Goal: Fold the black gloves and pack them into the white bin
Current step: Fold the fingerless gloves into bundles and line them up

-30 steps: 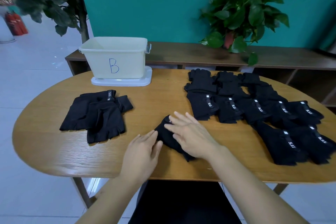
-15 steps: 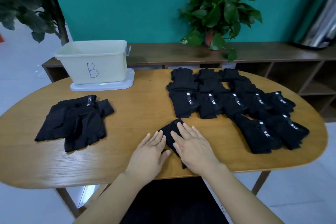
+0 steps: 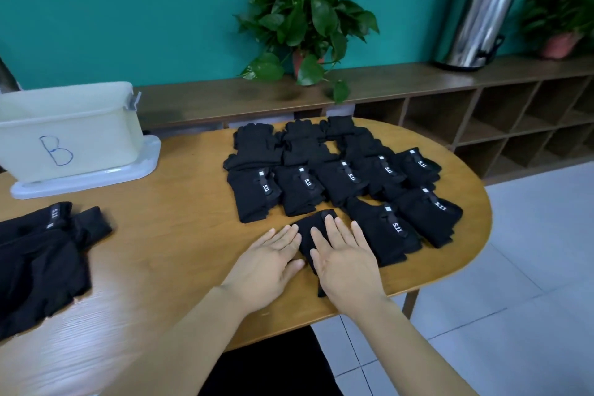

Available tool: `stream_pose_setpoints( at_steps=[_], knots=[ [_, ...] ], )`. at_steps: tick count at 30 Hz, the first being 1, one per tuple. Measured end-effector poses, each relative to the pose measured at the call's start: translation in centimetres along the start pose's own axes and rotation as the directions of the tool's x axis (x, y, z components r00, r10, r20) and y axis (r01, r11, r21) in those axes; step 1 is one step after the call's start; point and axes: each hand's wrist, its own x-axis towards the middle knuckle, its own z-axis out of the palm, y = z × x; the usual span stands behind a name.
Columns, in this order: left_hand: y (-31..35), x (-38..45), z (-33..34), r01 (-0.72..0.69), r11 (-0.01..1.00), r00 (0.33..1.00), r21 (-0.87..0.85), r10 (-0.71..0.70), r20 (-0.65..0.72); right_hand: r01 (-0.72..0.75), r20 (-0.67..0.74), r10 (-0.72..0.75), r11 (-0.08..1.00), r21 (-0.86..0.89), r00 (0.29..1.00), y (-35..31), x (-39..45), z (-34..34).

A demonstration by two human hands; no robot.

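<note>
Gloves, black ones, pretty much cover this table. The one being worked on, a folded glove (image 3: 313, 228), sits near the front edge, right of the middle, and both hands are flat on it. Left hand (image 3: 266, 264) has straight, relaxed fingers, with the fingertips and thumb touching the glove's left side and the palm on the wood. Right hand (image 3: 345, 259) lies spread out over the glove's right half, pressing down, nothing gripped.

Compared to half a second ago the hands sit the same way, still flat and side by side. The glove has slid a bit toward the right-hand pile, so now it's just beside the closest gloves there. The view has also swung right, so the left pile is partly cut off and a steel urn (image 3: 479, 14) plus a second plant (image 3: 561, 13) show up on the shelf.

Counts: one white bin (image 3: 69, 135) marked B at the back left edge, standing on a white lid (image 3: 96, 173). One loose pile of gloves (image 3: 41, 254) at the left edge, can't count those. The laid-out bunch (image 3: 334, 177) toward the right end shows around seven white-tagged gloves, with more stacked behind that I can't separate. One leafy plant (image 3: 305, 13) behind the table.
</note>
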Motion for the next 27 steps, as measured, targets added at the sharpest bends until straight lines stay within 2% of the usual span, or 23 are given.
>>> stream_pose_setpoints(
  at_steps=[6,15,21,27],
  knots=[
    [-0.7,1.8,0.4,-0.034,0.999,0.999,-0.014,0.034,-0.015,-0.056,-0.013,0.056,0.997,0.045,0.998,0.7,1.1,0.3],
    [-0.8,2.0,0.5,-0.005,1.000,1.000,-0.020,0.005,-0.022,-0.072,-0.057,0.078,0.992,0.099,0.995,0.8,1.8,0.8],
    [-0.4,1.4,0.5,0.055,0.998,0.996,0.007,-0.055,-0.074,-0.062,-0.058,0.068,0.993,0.104,0.996,0.7,1.5,0.0],
    [-0.4,-0.9,-0.3,0.133,0.991,0.983,-0.023,-0.135,-0.125,0.019,-0.056,-0.015,0.998,0.065,0.998,0.1,1.4,-2.8]
  ],
)
